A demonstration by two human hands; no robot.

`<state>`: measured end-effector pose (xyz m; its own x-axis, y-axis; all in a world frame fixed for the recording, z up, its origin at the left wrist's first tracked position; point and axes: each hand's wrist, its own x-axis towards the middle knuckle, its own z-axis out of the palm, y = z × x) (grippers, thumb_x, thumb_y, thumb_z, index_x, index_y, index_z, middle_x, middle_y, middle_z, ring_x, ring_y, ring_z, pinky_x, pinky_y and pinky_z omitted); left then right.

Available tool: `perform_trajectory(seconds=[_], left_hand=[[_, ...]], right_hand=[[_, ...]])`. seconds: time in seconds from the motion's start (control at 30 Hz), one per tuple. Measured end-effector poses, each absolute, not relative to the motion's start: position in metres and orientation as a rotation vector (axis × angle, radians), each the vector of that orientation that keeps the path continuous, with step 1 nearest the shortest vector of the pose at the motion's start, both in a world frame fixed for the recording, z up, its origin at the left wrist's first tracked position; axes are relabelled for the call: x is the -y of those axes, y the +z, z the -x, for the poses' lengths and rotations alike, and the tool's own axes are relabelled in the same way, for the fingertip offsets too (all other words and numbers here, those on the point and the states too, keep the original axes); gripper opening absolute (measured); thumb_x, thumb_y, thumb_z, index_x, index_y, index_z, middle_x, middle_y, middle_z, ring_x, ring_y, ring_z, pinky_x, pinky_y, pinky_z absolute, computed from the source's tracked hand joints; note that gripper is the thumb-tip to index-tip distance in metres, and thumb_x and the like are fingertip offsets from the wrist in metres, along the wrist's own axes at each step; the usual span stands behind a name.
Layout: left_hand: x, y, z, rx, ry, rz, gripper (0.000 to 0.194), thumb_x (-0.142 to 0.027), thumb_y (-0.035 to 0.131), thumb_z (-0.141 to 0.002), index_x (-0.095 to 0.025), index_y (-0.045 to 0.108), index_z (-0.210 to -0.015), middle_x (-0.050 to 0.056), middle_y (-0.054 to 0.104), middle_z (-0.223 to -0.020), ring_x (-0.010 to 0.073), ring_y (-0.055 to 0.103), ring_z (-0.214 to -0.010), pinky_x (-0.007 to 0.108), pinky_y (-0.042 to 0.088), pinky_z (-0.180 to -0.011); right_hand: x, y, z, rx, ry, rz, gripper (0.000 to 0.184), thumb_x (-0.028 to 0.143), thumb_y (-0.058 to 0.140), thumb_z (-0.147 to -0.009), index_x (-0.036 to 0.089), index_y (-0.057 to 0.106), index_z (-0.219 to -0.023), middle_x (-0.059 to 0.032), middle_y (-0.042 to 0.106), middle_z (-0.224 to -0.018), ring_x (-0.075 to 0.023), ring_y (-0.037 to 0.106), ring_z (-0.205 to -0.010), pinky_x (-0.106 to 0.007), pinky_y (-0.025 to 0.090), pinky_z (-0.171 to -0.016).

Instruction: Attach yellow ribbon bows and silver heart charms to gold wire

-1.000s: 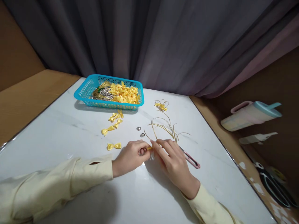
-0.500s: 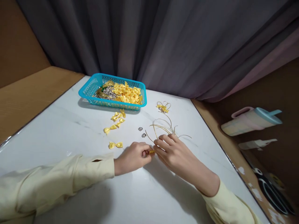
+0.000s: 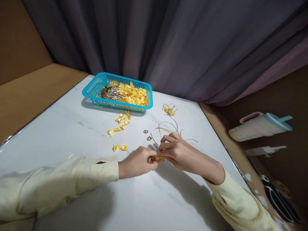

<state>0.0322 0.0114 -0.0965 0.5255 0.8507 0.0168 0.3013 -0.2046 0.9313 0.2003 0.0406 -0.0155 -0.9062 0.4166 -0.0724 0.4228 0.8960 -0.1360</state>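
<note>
My left hand (image 3: pixel 141 162) pinches a yellow ribbon bow (image 3: pixel 159 158), of which only a small part shows between the fingers. Against that bow, my right hand (image 3: pixel 179 150) has its fingertips pressed together; what they grip is hidden. Gold cords (image 3: pixel 169 128) lie loosely curled just beyond the right hand. Two small silver heart-shaped pieces (image 3: pixel 149 138) rest on the table past my hands. Several loose yellow bows (image 3: pixel 120 147) are scattered to the left. Farther back sits a bow with gold cord loops and a silver piece (image 3: pixel 169 111).
A blue plastic basket (image 3: pixel 115 104) at the back holds yellow bows, silver pieces and a bundle of gold cord. Beyond the white table's right side are a tumbler (image 3: pixel 260 126), a white bottle (image 3: pixel 263 150) and black-handled scissors (image 3: pixel 280 200). A dark curtain (image 3: pixel 154 38) hangs behind.
My right hand has lifted slightly and its fingers have drawn in over the bow, showing a little more yellow. The left hand keeps its pinch. The whole view has shifted slightly.
</note>
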Motion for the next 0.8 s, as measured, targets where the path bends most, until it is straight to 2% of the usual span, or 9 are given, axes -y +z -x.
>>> perform_trajectory(seconds=[0.27, 0.47, 0.67, 0.8], left_hand=[[-0.012, -0.097, -0.031, -0.931, 0.623, -1.717, 0.017, -0.024, 0.054, -0.076, -0.014, 0.054, -0.062, -0.004, 0.046, -0.054, 0.0081, 0.04, -0.051, 0.019, 0.03, -0.048], [-0.013, -0.095, -0.031, -0.913, 0.576, -1.708, 0.018, -0.023, 0.055, -0.074, -0.013, 0.054, -0.059, -0.005, 0.045, -0.052, 0.0076, 0.038, -0.05, 0.019, 0.03, -0.046], [-0.015, -0.095, -0.031, -0.886, 0.554, -1.719, 0.022, -0.022, 0.055, -0.073, -0.014, 0.048, -0.054, -0.005, 0.042, -0.05, 0.0074, 0.038, -0.049, 0.019, 0.029, -0.046], [-0.016, -0.095, -0.031, -0.884, 0.549, -1.727, 0.02, -0.022, 0.056, -0.073, -0.014, 0.05, -0.056, -0.005, 0.043, -0.051, 0.0076, 0.039, -0.049, 0.019, 0.03, -0.046]], right_hand=[[-0.048, -0.012, -0.198, -2.922, -0.356, -0.568, 0.025, -0.007, 0.049, -0.069, 0.015, 0.05, -0.059, -0.0004, 0.055, -0.065, -0.015, 0.042, -0.076, -0.03, 0.027, -0.07], [-0.046, -0.013, -0.198, -2.9, -0.353, -0.557, 0.025, -0.009, 0.043, -0.056, 0.016, 0.044, -0.06, -0.0012, 0.053, -0.066, -0.0155, 0.042, -0.075, -0.03, 0.026, -0.071], [-0.049, -0.013, -0.197, -2.881, -0.413, -0.502, 0.024, -0.007, 0.044, -0.055, 0.016, 0.039, -0.058, 0.0004, 0.05, -0.065, -0.014, 0.039, -0.072, -0.029, 0.026, -0.072], [-0.052, -0.014, -0.197, -2.875, -0.465, -0.5, 0.023, -0.007, 0.046, -0.059, 0.016, 0.041, -0.058, 0.0008, 0.051, -0.066, -0.0137, 0.039, -0.075, -0.03, 0.026, -0.074]])
